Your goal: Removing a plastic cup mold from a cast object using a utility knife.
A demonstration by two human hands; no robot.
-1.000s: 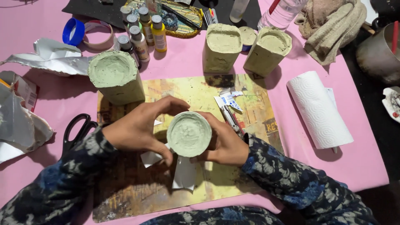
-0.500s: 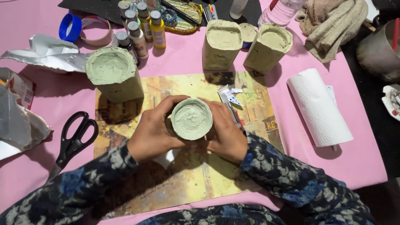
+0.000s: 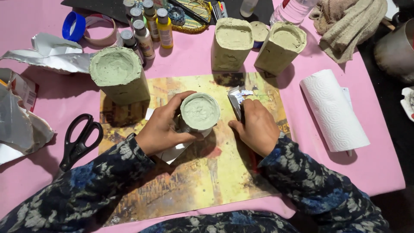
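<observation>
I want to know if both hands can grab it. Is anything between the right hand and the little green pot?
No. The left hand wraps the green pot. The right hand rests beside it on the mat, only bare mat between them.

Left hand (image 3: 161,127) wraps a small round pot (image 3: 199,113) coated in pale green paste, upright on the yellowed mat (image 3: 207,181). Right hand (image 3: 255,127) lies just beside it, fingertips on crumpled foil scraps (image 3: 238,97). Black scissors (image 3: 79,140) rest left on the pink desk (image 3: 379,172), paper towel roll (image 3: 334,110) right.
</observation>
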